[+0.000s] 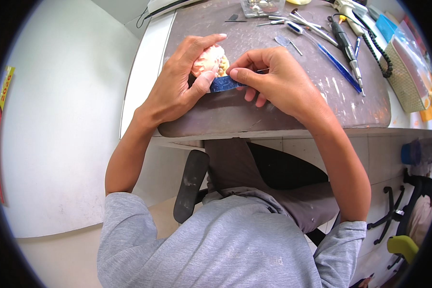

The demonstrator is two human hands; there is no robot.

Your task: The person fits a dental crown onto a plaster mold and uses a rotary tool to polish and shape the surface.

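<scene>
A dental model, pinkish with a yellowish part along its right side, rests at the front of the grey work mat. My left hand is wrapped round it, thumb at the near side and fingers over the far side. A blue strip runs along the model's near edge, close to my left thumb. At the strip's right end, my right hand pinches it between thumb and index finger, the other fingers curled below. The covered parts of the model and the strip's far side are hidden by my fingers.
A blue-handled brush, a dark handpiece with a coiled cord and several metal tools lie at the far right of the mat. A clear box stands at the back. A woven basket sits at the right edge.
</scene>
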